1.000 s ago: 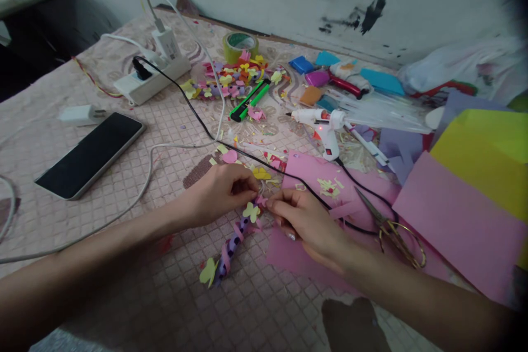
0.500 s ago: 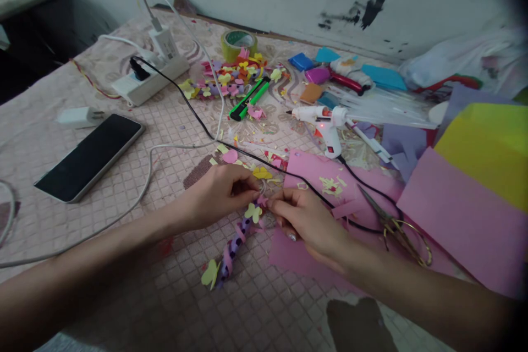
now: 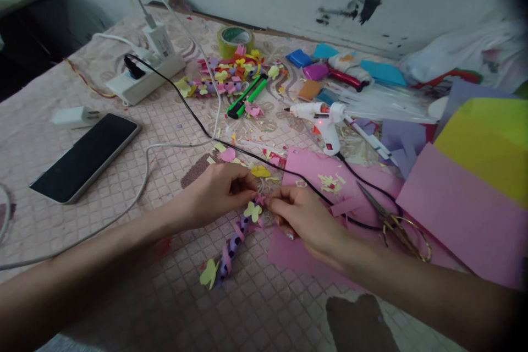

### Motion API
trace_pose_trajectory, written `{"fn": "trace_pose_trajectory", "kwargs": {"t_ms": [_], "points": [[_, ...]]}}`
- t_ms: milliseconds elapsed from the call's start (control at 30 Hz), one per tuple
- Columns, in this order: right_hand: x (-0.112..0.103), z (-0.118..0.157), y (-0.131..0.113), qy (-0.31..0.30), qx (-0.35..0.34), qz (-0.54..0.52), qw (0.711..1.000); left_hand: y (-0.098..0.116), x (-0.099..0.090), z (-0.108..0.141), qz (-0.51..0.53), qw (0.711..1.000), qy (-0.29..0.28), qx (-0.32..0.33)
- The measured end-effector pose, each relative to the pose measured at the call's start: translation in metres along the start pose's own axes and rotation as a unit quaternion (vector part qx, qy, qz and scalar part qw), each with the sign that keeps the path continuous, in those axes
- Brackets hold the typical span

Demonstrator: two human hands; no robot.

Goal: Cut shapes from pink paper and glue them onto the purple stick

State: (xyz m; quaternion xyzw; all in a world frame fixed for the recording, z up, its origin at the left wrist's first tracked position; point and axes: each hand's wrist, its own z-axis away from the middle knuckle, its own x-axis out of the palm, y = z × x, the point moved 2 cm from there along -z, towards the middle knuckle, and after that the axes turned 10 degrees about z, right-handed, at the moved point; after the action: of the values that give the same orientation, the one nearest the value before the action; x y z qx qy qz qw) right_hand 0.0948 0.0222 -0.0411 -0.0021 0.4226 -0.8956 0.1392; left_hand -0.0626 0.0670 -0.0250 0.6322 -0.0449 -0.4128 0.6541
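Note:
A purple rolled stick with dark spots, a pink strip wound around it and pale yellow butterflies slants across the table between my hands. At its upper end sits a small pink butterfly. My left hand pinches the pink butterfly from the left, fingers closed. From the right, my right hand has its thumb and forefinger closed on the same pink piece. The fingers partly hide the stick's tip. Just beyond the hands lie a yellow paper cutout and small scraps.
Behind are a glue gun with its cord, a green cutter, decorated sticks, and tape. Scissors and pink sheets lie right; a phone and power strip left. Cables cross the table.
Both hands stay at the top of the stick with almost no movement. The whole view has shifted slightly, so the table items appear a little further left and up.

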Motion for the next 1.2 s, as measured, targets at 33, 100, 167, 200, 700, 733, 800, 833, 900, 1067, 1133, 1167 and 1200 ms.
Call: {"fn": "trace_pose_trajectory", "kwargs": {"t_ms": [33, 100, 167, 200, 700, 733, 800, 833, 900, 1067, 1133, 1167, 1200], "points": [[0.0, 0.0, -0.0001, 0.001, 0.001, -0.001, 1.0, 0.0001, -0.0001, 0.0, -0.001, 1.0, -0.001, 0.0], [0.0001, 0.0002, -0.0006, 0.002, 0.0, 0.001, 1.0, 0.0004, -0.0002, 0.0001, 0.0, 1.0, -0.002, -0.002], [0.0002, 0.0003, -0.0011, 0.003, 0.0, 0.007, 1.0, 0.0007, -0.0003, 0.0002, 0.002, 1.0, -0.003, -0.002], [0.0003, 0.0003, -0.0012, 0.004, 0.0, 0.01, 1.0, 0.0008, -0.0003, 0.0002, 0.003, 1.0, -0.002, -0.002], [0.0004, 0.0022, -0.0028, 0.0, 0.008, 0.012, 1.0, -0.0003, -0.0003, 0.0014, 0.007, 1.0, 0.006, 0.003], [0.0, 0.0024, -0.0024, -0.001, 0.009, 0.007, 1.0, -0.0007, -0.0002, 0.0014, 0.007, 1.0, 0.006, 0.003], [-0.001, 0.0027, -0.0016, -0.006, 0.009, 0.002, 1.0, -0.0012, 0.0002, 0.0014, 0.009, 1.0, 0.007, 0.005], [-0.0015, 0.0028, -0.0011, -0.009, 0.01, 0.001, 1.0, -0.0014, 0.0003, 0.0013, 0.009, 1.0, 0.008, 0.006], [-0.0022, 0.003, -0.0004, -0.015, 0.011, 0.003, 1.0, -0.0013, 0.0005, 0.0012, 0.009, 1.0, 0.009, 0.006], [-0.0019, 0.0031, -0.0014, -0.009, 0.012, 0.011, 1.0, 0.0005, -0.0001, 0.0012, -0.001, 1.0, 0.006, 0.002], [-0.0012, 0.0031, -0.0024, -0.006, 0.01, 0.013, 1.0, 0.001, -0.0002, 0.0016, -0.005, 1.0, 0.008, 0.005], [-0.0009, 0.0031, -0.0027, -0.005, 0.009, 0.013, 1.0, 0.0011, -0.0002, 0.0019, -0.005, 1.0, 0.008, 0.006], [-0.0006, 0.003, -0.0029, -0.004, 0.009, 0.013, 1.0, 0.001, -0.0001, 0.0022, -0.003, 1.0, 0.008, 0.009]]}}
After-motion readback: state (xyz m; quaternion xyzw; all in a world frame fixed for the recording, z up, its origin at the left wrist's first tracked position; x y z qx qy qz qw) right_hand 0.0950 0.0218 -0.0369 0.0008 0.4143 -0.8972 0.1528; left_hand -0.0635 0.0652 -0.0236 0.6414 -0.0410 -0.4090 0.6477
